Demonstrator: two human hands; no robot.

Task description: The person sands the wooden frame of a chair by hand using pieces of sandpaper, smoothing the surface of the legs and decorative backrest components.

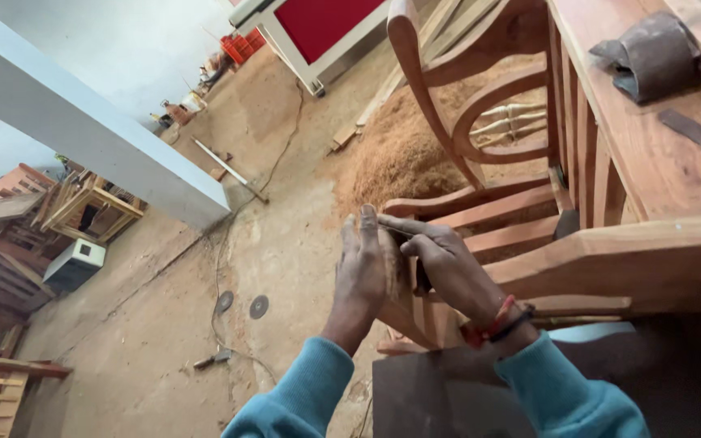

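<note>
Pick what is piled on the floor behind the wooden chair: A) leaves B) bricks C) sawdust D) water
C: a heap of light brown sawdust lies on the floor behind the wooden chair frame, beyond the left hand and right hand, which meet at the chair's arm.

You're looking at a dusty concrete floor [164,324] with a sawdust pile [403,150] sitting by it, a white beam [83,130] crossing overhead, wooden frames [83,207] stacking up left.

Both hands [403,264] raised, pressed together.
</note>
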